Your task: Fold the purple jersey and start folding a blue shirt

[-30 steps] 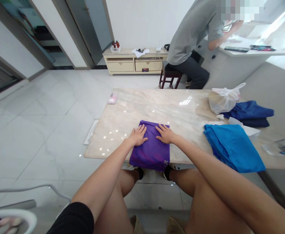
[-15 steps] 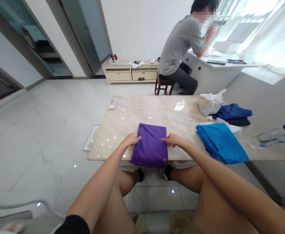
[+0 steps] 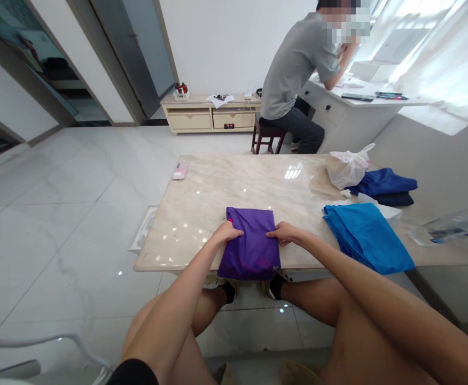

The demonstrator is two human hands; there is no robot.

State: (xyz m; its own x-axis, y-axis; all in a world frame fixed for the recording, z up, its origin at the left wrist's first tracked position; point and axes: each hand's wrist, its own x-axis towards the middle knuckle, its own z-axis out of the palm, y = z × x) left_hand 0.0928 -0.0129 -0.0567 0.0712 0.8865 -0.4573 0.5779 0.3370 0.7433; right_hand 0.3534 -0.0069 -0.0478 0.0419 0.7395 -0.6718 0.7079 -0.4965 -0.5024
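Observation:
A folded purple garment (image 3: 250, 243) lies at the near edge of the marble table (image 3: 226, 187), its lower part hanging over the edge. My left hand (image 3: 228, 233) grips its left side with the fingers curled over the cloth. My right hand (image 3: 283, 233) pinches its right side the same way. Both hands sit at about the middle of the garment's length.
A folded bright blue cloth (image 3: 366, 235) lies to the right, with dark blue clothes (image 3: 384, 184) and a white plastic bag (image 3: 348, 167) behind it. A small pink item (image 3: 180, 171) sits at the table's far left. A person in grey (image 3: 296, 69) sits at a white desk beyond.
My hands went from lying flat on top of the purple garment to its two side edges and closed on the cloth. The view also lifted.

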